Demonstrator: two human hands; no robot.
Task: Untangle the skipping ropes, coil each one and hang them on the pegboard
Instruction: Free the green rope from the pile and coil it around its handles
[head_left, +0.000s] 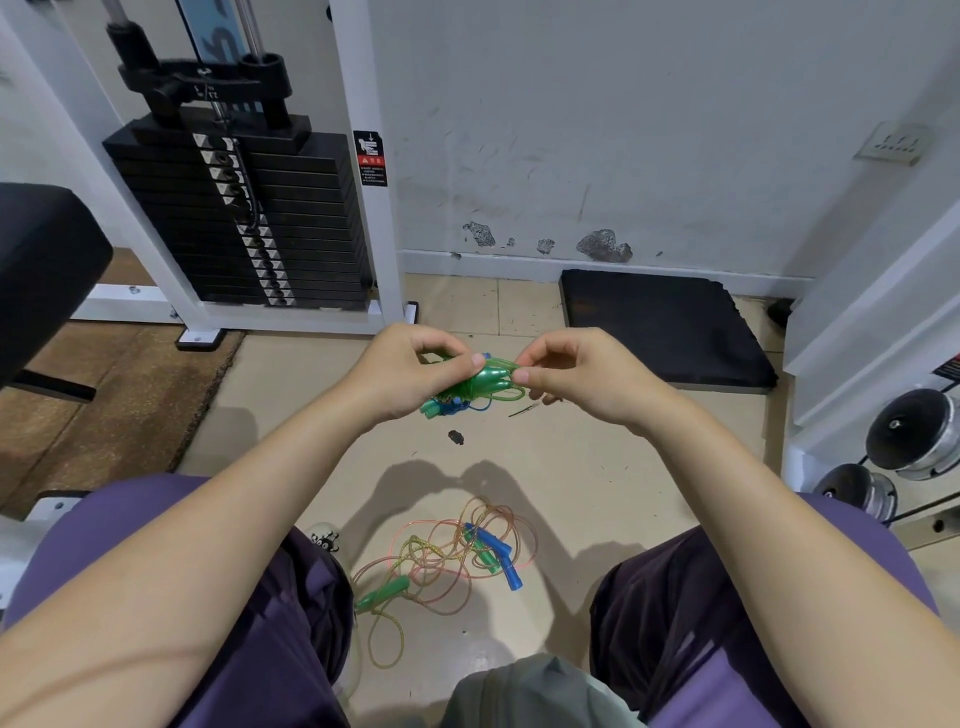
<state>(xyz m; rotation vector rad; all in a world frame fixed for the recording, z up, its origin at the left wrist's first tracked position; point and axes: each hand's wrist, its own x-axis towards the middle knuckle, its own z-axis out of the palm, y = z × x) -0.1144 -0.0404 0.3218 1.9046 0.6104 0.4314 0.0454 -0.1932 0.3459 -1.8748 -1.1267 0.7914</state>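
I hold a small bundle of green skipping rope (480, 385) with green and blue handles in front of me, above the floor. My left hand (410, 371) grips the bundle's left side, thumb on top. My right hand (571, 371) pinches the green cord at its right end between thumb and fingers. On the floor between my knees lies a tangle of pink and yellow-green ropes (441, 564) with two blue handles (496, 556) and a green handle (382, 592). No pegboard is in view.
A white weight-stack machine (244, 218) stands at the back left, with a black padded seat (41, 270) at the far left. A black mat (660, 327) lies by the wall. Dumbbells (909, 441) sit on a rack at the right. A small dark scrap (456, 437) lies on the tiles.
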